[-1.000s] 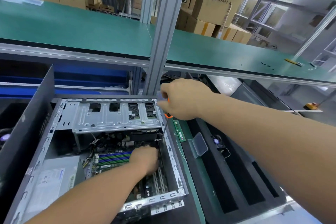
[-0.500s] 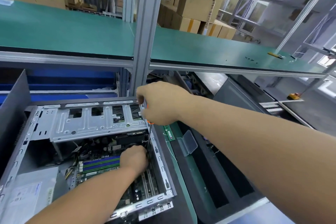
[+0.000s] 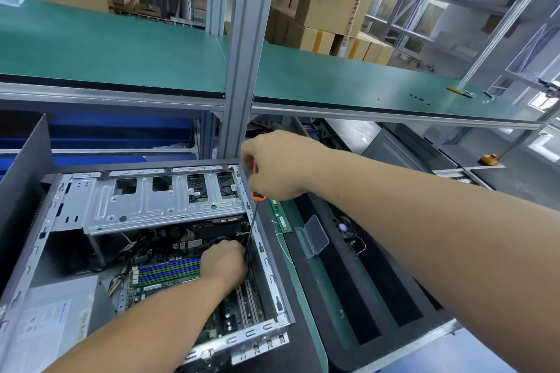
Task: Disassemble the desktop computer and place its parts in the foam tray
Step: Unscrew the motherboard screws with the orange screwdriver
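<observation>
The right hand (image 3: pixel 280 166) is reaching in from the right, its grip clamped around the orange handle of a screwdriver (image 3: pixel 254 212). The tool is standing nearly upright, its long shaft pointing down into the open computer case (image 3: pixel 39 239) along the right wall. The left hand (image 3: pixel 224 260) is lying low inside the case on the circuit board (image 3: pixel 169 274), knuckles up, fingers curled at the shaft's tip; what they are holding is hidden. The foam tray (image 3: pixel 357 288) is sitting just right of the case on the bench (image 3: pixel 315 297).

Green-matted bench (image 3: pixel 306 254) carries open computer case (image 3: pixel 151 212) under left hand (image 3: pixel 224 262), black foam tray (image 3: pixel 372 291) below right forearm.
</observation>
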